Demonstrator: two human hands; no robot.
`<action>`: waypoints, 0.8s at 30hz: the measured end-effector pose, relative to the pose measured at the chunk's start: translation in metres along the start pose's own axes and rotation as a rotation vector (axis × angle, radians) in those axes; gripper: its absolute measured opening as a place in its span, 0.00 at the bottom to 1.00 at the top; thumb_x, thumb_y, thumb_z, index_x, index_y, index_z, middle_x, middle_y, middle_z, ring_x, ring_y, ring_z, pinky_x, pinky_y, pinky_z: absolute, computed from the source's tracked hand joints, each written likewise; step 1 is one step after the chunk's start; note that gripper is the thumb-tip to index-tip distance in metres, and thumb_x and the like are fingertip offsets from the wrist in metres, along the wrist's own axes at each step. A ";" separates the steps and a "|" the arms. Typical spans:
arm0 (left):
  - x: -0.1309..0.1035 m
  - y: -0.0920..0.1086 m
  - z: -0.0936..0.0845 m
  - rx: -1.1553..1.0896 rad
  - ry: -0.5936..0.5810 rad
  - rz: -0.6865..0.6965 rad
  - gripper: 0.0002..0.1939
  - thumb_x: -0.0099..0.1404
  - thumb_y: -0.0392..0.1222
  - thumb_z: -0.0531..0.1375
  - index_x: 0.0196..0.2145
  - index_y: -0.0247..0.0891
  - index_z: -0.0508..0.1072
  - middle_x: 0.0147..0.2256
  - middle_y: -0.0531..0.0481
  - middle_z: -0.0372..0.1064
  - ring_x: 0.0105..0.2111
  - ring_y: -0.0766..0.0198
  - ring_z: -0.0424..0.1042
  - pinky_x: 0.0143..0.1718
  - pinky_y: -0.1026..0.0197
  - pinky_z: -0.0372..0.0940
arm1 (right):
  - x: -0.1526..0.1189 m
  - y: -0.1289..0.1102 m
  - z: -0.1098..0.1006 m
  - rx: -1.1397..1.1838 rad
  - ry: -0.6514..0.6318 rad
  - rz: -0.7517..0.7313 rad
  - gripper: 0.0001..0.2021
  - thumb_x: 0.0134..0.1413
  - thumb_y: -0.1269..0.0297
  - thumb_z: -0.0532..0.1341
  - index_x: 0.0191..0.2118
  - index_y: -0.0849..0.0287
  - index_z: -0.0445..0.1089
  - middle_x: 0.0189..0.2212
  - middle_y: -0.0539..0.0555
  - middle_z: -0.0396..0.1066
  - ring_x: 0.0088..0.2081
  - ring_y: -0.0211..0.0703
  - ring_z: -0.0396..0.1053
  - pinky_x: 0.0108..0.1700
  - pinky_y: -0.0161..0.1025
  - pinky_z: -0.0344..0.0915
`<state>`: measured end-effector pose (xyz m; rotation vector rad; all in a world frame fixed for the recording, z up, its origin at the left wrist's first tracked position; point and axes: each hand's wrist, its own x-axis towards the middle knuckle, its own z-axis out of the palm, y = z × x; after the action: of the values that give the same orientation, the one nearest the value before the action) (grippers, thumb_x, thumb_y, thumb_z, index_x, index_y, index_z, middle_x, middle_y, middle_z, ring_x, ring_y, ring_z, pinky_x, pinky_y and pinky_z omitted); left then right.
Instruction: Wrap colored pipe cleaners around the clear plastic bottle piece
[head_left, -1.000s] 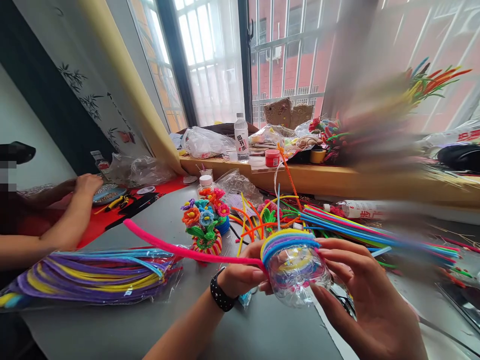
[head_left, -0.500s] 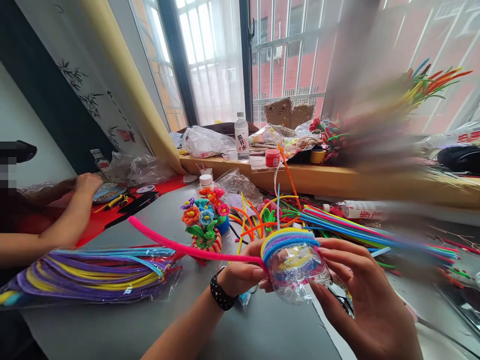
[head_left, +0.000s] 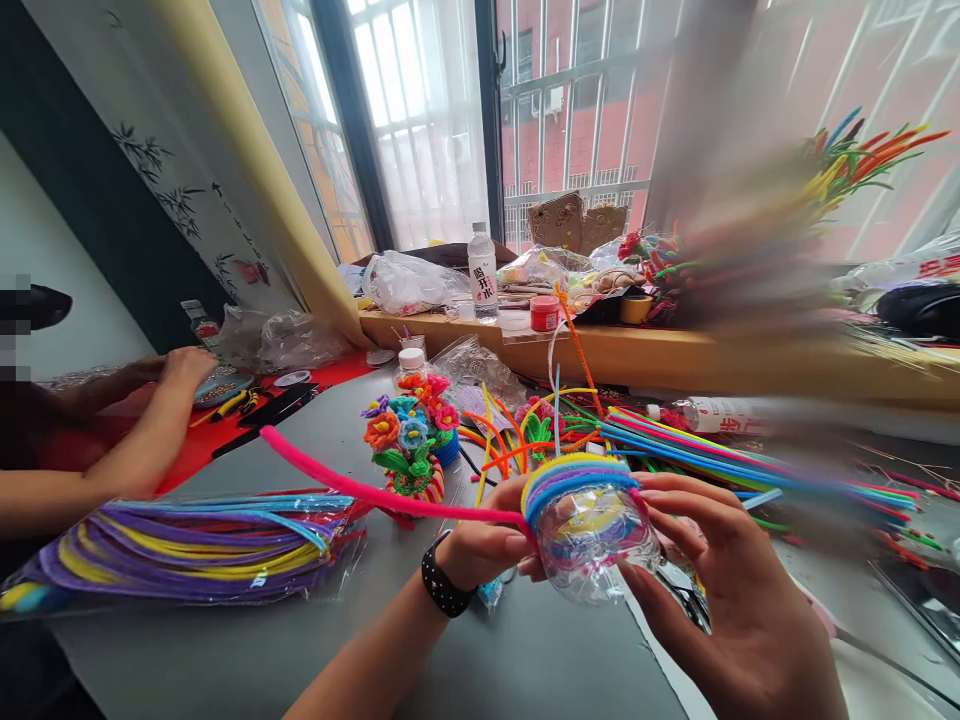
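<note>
Clear plastic vessel (ringed with coloured stems) sits between 2 hands.

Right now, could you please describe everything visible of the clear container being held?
The clear container looks like shiny plastic. Yellow, purple and blue fuzzy bands wrap its upper part; a pink fuzzy strand runs from its left side, far end loose. The left hand and right hand hold it between them over the gray table.

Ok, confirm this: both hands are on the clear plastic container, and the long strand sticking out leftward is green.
The colour is wrong: in the head view, that long strand is bright pink. The left hand and right hand are indeed on the clear plastic container.
</note>
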<state>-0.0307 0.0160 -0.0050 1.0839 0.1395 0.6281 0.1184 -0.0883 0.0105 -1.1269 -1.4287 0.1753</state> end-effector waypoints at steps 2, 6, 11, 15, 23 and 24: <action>0.000 0.000 0.000 0.000 -0.001 -0.001 0.23 0.38 0.47 0.64 0.34 0.35 0.71 0.15 0.56 0.57 0.14 0.74 0.50 0.19 0.65 0.50 | 0.001 0.001 -0.002 -0.003 -0.016 -0.025 0.16 0.48 0.67 0.58 0.45 0.56 0.58 0.44 0.57 0.58 0.46 0.41 0.63 0.45 0.40 0.68; 0.000 -0.001 -0.002 0.017 0.006 -0.009 0.25 0.38 0.48 0.64 0.35 0.34 0.71 0.16 0.55 0.58 0.14 0.74 0.50 0.22 0.63 0.52 | 0.001 -0.003 0.001 0.046 0.015 0.006 0.16 0.48 0.67 0.58 0.44 0.57 0.58 0.43 0.56 0.60 0.46 0.40 0.62 0.45 0.38 0.68; 0.001 -0.001 -0.003 0.024 -0.034 0.000 0.25 0.38 0.48 0.63 0.35 0.33 0.72 0.17 0.55 0.57 0.14 0.74 0.50 0.22 0.63 0.52 | 0.000 -0.009 0.006 0.075 0.065 0.108 0.13 0.49 0.64 0.58 0.42 0.56 0.59 0.44 0.55 0.60 0.46 0.39 0.62 0.46 0.38 0.66; 0.001 0.001 0.000 0.008 -0.027 0.013 0.23 0.39 0.46 0.64 0.34 0.34 0.72 0.16 0.55 0.58 0.13 0.75 0.51 0.18 0.67 0.50 | 0.000 -0.003 0.002 0.029 0.020 0.032 0.14 0.48 0.66 0.58 0.43 0.56 0.59 0.43 0.55 0.60 0.46 0.40 0.62 0.45 0.38 0.68; 0.000 0.001 0.001 0.014 0.000 0.023 0.23 0.38 0.46 0.64 0.34 0.34 0.72 0.15 0.55 0.58 0.13 0.75 0.51 0.18 0.67 0.50 | 0.001 0.000 -0.001 -0.003 -0.001 -0.023 0.15 0.48 0.67 0.57 0.44 0.56 0.58 0.43 0.56 0.60 0.44 0.40 0.64 0.44 0.38 0.68; 0.001 0.001 0.001 0.018 -0.007 0.021 0.24 0.38 0.47 0.64 0.34 0.34 0.72 0.15 0.55 0.58 0.13 0.74 0.51 0.18 0.66 0.50 | 0.002 0.000 -0.001 -0.009 -0.004 -0.029 0.15 0.48 0.67 0.57 0.44 0.56 0.58 0.43 0.56 0.60 0.44 0.40 0.64 0.43 0.38 0.69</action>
<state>-0.0305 0.0161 -0.0032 1.1059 0.1274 0.6429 0.1193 -0.0873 0.0116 -1.1132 -1.4498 0.1502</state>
